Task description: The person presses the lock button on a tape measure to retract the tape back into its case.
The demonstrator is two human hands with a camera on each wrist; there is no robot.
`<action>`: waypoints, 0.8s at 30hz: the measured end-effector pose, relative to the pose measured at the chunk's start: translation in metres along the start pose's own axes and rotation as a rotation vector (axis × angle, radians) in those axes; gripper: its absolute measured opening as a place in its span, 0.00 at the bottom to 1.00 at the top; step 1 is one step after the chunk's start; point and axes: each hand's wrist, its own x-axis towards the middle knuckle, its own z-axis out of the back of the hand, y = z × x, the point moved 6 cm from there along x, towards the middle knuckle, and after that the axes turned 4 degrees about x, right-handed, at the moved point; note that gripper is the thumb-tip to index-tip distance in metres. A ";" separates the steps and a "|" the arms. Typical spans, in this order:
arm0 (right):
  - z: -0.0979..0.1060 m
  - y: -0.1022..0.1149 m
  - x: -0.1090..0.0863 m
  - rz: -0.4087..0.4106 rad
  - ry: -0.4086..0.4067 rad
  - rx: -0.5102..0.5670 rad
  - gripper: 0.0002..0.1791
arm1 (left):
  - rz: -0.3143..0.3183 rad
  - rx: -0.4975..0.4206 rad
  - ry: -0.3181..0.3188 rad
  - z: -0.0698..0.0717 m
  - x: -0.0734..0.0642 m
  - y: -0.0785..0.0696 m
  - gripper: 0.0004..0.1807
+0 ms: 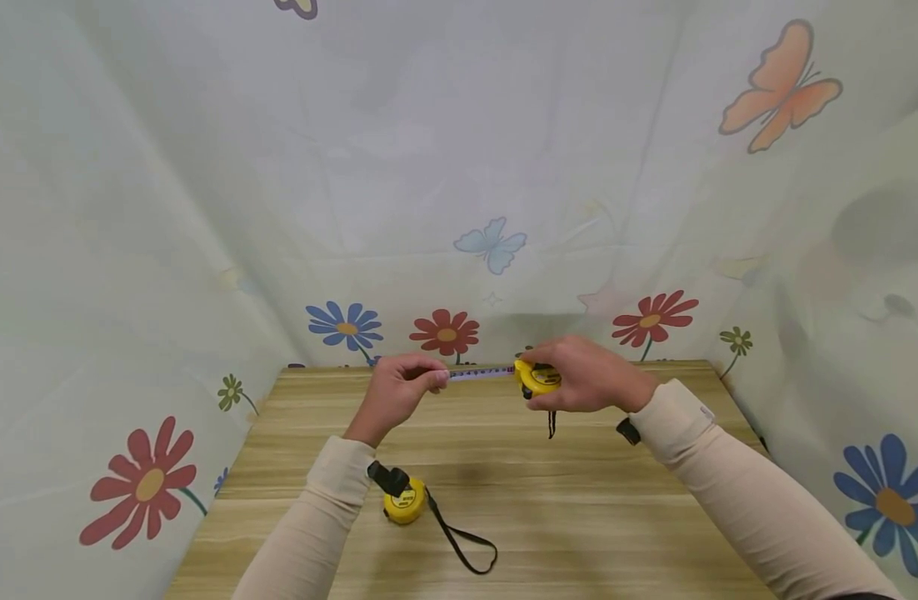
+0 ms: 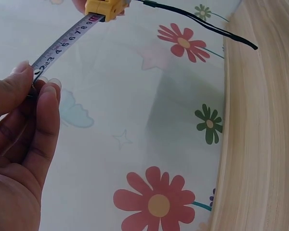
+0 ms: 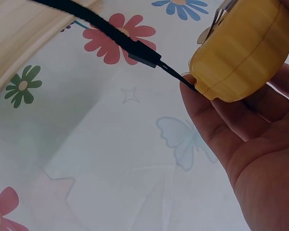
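Observation:
My right hand (image 1: 590,375) grips a yellow tape measure (image 1: 537,379) by its case, held up over the far part of the table. A short length of white tape blade (image 1: 480,372) runs out of it to the left, with numbers up to about ten showing. Thumb and fingers of my left hand (image 1: 402,387) pinch the blade's end; the end hook is mostly hidden by them in the left wrist view. From the case hangs a black wrist strap (image 3: 96,19). A second yellow tape measure (image 1: 405,502) lies on the table below my left forearm, its black strap (image 1: 459,533) looped to the right.
The wood-grain table (image 1: 579,517) ends at a pale curtain (image 1: 429,167) printed with flowers and butterflies, which stands behind it and along both sides. Both wrists carry black bands, the left one (image 1: 389,479) overlapping the second tape measure in the head view.

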 end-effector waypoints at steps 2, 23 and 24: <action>0.000 0.001 0.000 0.000 -0.002 0.001 0.31 | 0.006 -0.003 0.000 0.000 0.000 0.000 0.04; 0.001 0.006 -0.001 -0.002 -0.004 -0.007 0.31 | -0.011 -0.032 0.002 -0.001 -0.001 -0.002 0.04; 0.002 0.007 -0.001 -0.002 -0.004 -0.005 0.31 | -0.012 -0.030 -0.001 -0.001 -0.002 -0.003 0.04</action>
